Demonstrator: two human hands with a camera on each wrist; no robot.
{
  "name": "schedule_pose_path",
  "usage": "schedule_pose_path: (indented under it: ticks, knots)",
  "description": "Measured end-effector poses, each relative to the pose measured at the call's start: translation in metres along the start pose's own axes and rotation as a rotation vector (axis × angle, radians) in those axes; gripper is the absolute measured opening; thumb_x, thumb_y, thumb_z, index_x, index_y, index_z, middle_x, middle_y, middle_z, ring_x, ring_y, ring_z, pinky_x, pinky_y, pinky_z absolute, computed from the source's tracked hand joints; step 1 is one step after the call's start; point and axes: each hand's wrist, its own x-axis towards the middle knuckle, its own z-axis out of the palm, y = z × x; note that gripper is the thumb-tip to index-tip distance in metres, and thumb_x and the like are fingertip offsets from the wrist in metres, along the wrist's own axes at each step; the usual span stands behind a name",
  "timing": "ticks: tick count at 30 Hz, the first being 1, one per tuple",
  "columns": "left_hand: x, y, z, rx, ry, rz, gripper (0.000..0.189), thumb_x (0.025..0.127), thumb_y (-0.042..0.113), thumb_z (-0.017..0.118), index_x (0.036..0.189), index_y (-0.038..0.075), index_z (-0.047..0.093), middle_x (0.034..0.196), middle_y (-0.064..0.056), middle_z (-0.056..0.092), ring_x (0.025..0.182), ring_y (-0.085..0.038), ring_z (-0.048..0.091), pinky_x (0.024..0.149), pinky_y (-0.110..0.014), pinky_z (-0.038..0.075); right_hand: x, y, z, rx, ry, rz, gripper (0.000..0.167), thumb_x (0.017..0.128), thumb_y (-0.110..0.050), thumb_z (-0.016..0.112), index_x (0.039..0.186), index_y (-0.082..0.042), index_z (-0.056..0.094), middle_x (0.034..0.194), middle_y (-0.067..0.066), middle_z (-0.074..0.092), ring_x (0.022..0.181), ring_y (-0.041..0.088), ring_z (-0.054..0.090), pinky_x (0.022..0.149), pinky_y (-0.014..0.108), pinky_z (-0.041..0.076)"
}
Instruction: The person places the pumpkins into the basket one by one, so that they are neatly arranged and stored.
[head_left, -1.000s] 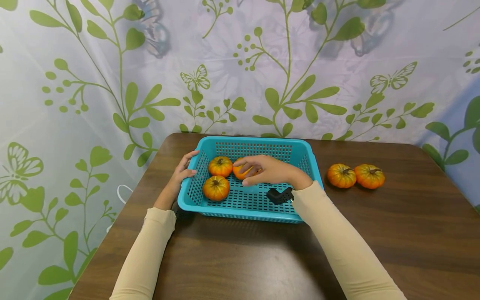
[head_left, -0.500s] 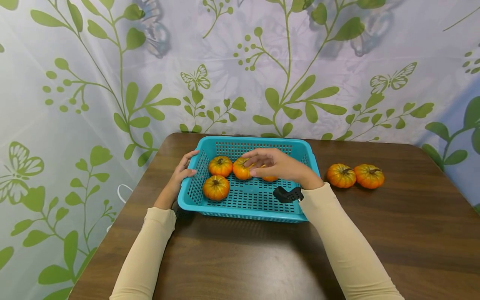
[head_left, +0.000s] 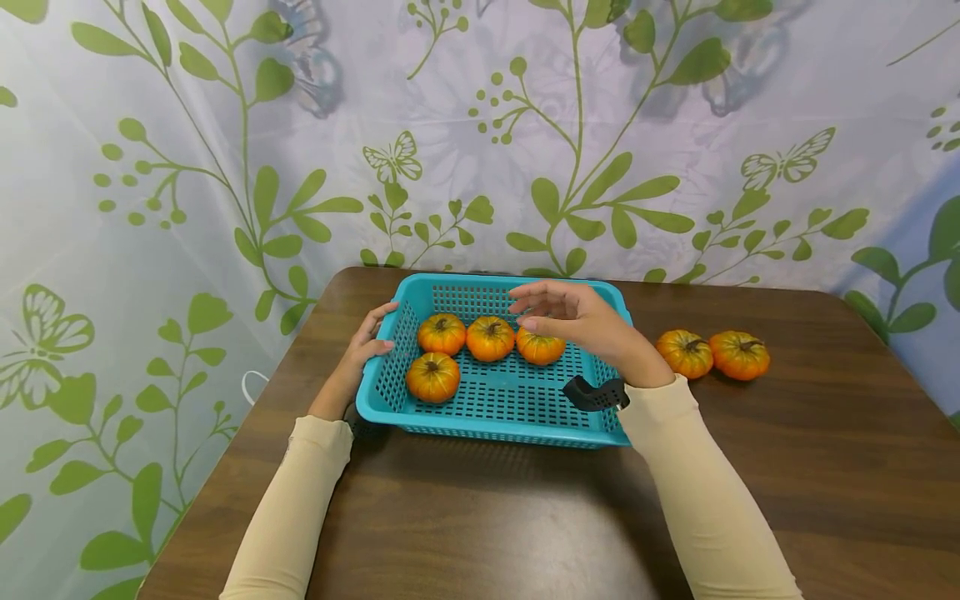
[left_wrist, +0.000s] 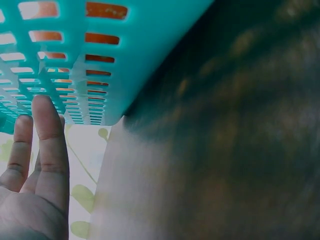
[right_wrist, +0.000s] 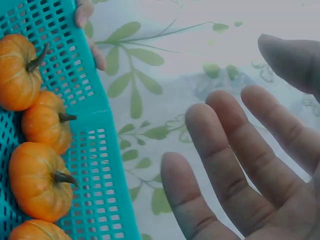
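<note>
A turquoise perforated plastic basket [head_left: 495, 429] stands on the wooden table with several small orange pumpkins inside, three of them in a row [head_left: 491, 337] and one [head_left: 432, 377] in front at the left. My left hand [head_left: 363, 343] holds the basket's left rim, its thumb over the edge; in the left wrist view its fingers [left_wrist: 50, 150] lie along the outer wall. Over the right part of the basket hovers my right hand [head_left: 581, 321], fingers spread and holding nothing, just above the rightmost pumpkin [head_left: 540, 346]. The right wrist view shows its bare fingers [right_wrist: 215, 145] beside the basket.
Two more orange pumpkins [head_left: 738, 356] sit side by side on the table [head_left: 825, 433], right of the basket. Behind the table hangs a white curtain [head_left: 465, 108] with green leaf prints. A black wrist mount [head_left: 596, 393] projects from my right wrist.
My right hand has risen and drawn back to the right, uncovering the middle pumpkin and the rightmost one in the row. My left hand has stayed on the rim.
</note>
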Motion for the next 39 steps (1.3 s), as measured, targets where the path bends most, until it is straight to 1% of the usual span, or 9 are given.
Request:
schedule_pose_path:
  ticks: [3, 6, 10, 13, 18, 27, 33, 36, 39]
  knots:
    - [0.000, 0.001, 0.001, -0.008, -0.006, 0.016, 0.074, 0.095, 0.012, 0.046, 0.165, 0.001, 0.026, 0.161, -0.034, 0.032, 0.134, -0.049, 0.045, 0.094, -0.029, 0.054, -0.007, -0.003, -0.004, 0.005, 0.044, -0.010, 0.043, 0.104, -0.010, 0.069, 0.146, -0.001, 0.064, 0.134, 0.015, 0.070, 0.121, 0.029, 0.065, 0.099, 0.037, 0.055]
    - [0.000, 0.001, 0.001, -0.004, -0.004, 0.021, 0.074, 0.095, 0.012, 0.047, 0.165, 0.001, 0.027, 0.161, -0.034, 0.031, 0.134, -0.050, 0.044, 0.093, -0.028, 0.054, -0.014, -0.006, -0.009, 0.027, 0.087, -0.010, 0.040, 0.104, -0.012, 0.069, 0.144, -0.003, 0.065, 0.133, 0.012, 0.071, 0.121, 0.031, 0.066, 0.101, 0.037, 0.055]
    - [-0.001, 0.002, 0.001, 0.003, -0.002, 0.014, 0.074, 0.096, 0.013, 0.047, 0.166, 0.002, 0.027, 0.163, -0.033, 0.032, 0.133, -0.045, 0.046, 0.095, -0.029, 0.053, -0.023, -0.009, -0.015, 0.065, 0.129, -0.017, 0.034, 0.104, -0.009, 0.068, 0.139, -0.009, 0.069, 0.132, 0.010, 0.072, 0.120, 0.028, 0.069, 0.102, 0.036, 0.056]
    - [-0.001, 0.001, 0.001, 0.005, 0.001, 0.003, 0.073, 0.096, 0.014, 0.047, 0.166, 0.003, 0.028, 0.163, -0.031, 0.033, 0.131, -0.040, 0.047, 0.095, -0.029, 0.053, -0.030, -0.008, -0.019, 0.098, 0.146, -0.052, 0.033, 0.104, -0.003, 0.067, 0.135, -0.011, 0.071, 0.130, 0.008, 0.073, 0.120, 0.026, 0.069, 0.101, 0.034, 0.057]
    - [-0.002, 0.002, 0.000, 0.017, 0.009, -0.010, 0.073, 0.096, 0.014, 0.047, 0.166, 0.005, 0.029, 0.163, -0.029, 0.034, 0.130, -0.037, 0.047, 0.095, -0.029, 0.052, -0.041, -0.005, -0.028, 0.129, 0.170, -0.109, 0.034, 0.104, 0.002, 0.065, 0.133, -0.013, 0.073, 0.128, 0.006, 0.074, 0.117, 0.021, 0.070, 0.100, 0.031, 0.057]
    - [-0.002, 0.003, 0.002, 0.015, 0.004, 0.004, 0.073, 0.096, 0.014, 0.047, 0.166, 0.003, 0.028, 0.163, -0.031, 0.033, 0.132, -0.041, 0.046, 0.096, -0.030, 0.052, -0.061, 0.005, -0.046, 0.148, 0.263, -0.171, 0.041, 0.099, 0.011, 0.066, 0.133, -0.009, 0.075, 0.123, 0.004, 0.076, 0.112, 0.018, 0.073, 0.096, 0.027, 0.057]
    - [0.002, -0.001, 0.001, 0.009, 0.007, 0.023, 0.074, 0.094, 0.012, 0.048, 0.164, 0.001, 0.028, 0.160, -0.035, 0.034, 0.132, -0.047, 0.047, 0.095, -0.028, 0.053, -0.075, 0.014, -0.057, 0.175, 0.318, -0.210, 0.043, 0.096, 0.017, 0.066, 0.136, 0.000, 0.071, 0.126, 0.007, 0.076, 0.112, 0.018, 0.072, 0.095, 0.026, 0.058]
    - [0.002, -0.002, 0.000, 0.004, 0.007, 0.026, 0.074, 0.094, 0.011, 0.047, 0.164, 0.000, 0.027, 0.159, -0.035, 0.035, 0.131, -0.044, 0.048, 0.095, -0.027, 0.053, -0.081, 0.019, -0.063, 0.158, 0.353, -0.223, 0.044, 0.096, 0.018, 0.066, 0.137, 0.003, 0.069, 0.125, 0.006, 0.076, 0.112, 0.017, 0.072, 0.095, 0.024, 0.058]
    - [0.002, -0.001, 0.000, 0.007, 0.009, 0.024, 0.073, 0.094, 0.011, 0.047, 0.164, -0.001, 0.027, 0.158, -0.035, 0.036, 0.128, -0.038, 0.051, 0.094, -0.027, 0.054, -0.087, 0.025, -0.067, 0.128, 0.408, -0.232, 0.044, 0.095, 0.018, 0.067, 0.136, 0.003, 0.069, 0.124, 0.005, 0.076, 0.112, 0.016, 0.071, 0.094, 0.021, 0.057]
